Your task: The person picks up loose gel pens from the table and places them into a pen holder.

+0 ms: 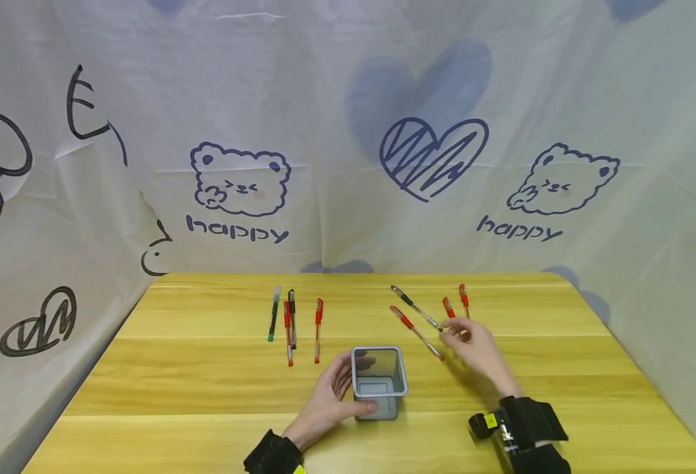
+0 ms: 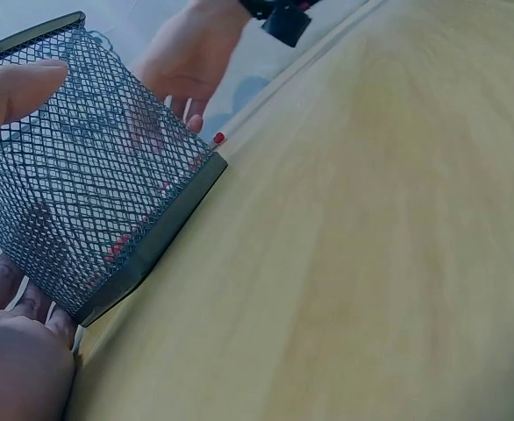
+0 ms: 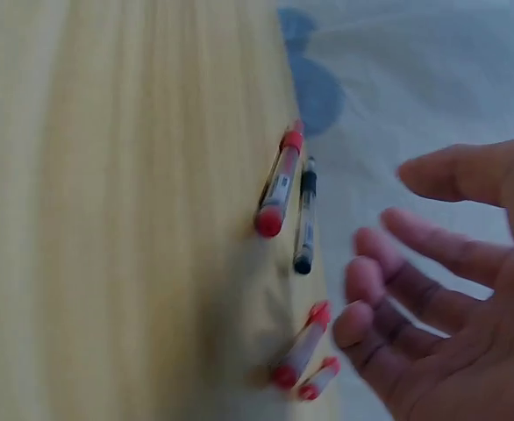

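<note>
My left hand (image 1: 326, 400) grips a grey mesh pen holder (image 1: 385, 409), its thumb across the front wall and fingers round the far left side. The holder stands upright with its open top facing up; its square mesh wall (image 2: 90, 158) fills much of the left wrist view. My right hand (image 1: 477, 349) hovers by the right-hand pens, fingers loosely bent and holding nothing in the right wrist view. Nearest to it lie a black-capped pen (image 1: 417, 308) and a red-capped pen (image 1: 416, 332). Two more red pens (image 1: 463, 295) lie just beyond its fingers, one partly hidden by them.
Left of the holder, several pens lie roughly side by side: a green-tipped pen (image 1: 274, 316), a black pen (image 1: 292, 322) and red pens (image 1: 318, 329). The wooden table (image 1: 176, 388) ends at the back against a white cloth (image 1: 336, 131) with drawings.
</note>
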The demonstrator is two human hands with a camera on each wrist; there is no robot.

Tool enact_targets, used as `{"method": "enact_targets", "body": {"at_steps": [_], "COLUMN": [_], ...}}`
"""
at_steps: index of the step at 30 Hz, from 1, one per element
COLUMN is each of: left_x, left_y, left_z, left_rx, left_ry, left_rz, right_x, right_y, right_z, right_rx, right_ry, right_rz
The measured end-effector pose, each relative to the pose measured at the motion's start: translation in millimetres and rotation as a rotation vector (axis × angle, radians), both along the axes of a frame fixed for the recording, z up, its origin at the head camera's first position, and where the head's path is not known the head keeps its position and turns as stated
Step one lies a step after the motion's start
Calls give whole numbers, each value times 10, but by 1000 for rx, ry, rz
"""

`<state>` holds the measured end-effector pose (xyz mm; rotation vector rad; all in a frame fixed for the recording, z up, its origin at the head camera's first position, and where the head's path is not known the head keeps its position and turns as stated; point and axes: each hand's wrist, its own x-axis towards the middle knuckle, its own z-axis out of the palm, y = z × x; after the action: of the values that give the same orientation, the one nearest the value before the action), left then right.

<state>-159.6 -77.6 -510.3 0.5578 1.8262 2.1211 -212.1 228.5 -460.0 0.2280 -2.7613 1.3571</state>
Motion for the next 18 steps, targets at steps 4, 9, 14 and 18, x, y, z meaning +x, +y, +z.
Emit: {"method": "enact_targets", "body": {"at_steps": [4,9,14,18], "left_x": [-8,-17,-17,-16], "left_y": [-9,-9,-6,-6], "left_z": [-5,-10,-12,-7], "left_rx": [5,5,-4,-1], "left_ry": [-10,-10,-12,-26], "left_rz": [-1,-1,0,-3], "right_x": [-124,-274,-370,-424], "right_y": [-147,-283,-396,-472], "right_z": [46,46,55,58], "right_rx": [144,284,319,313], "right_ry": [-59,-87,-193,-296], "right_rz": [56,48,46,87]}}
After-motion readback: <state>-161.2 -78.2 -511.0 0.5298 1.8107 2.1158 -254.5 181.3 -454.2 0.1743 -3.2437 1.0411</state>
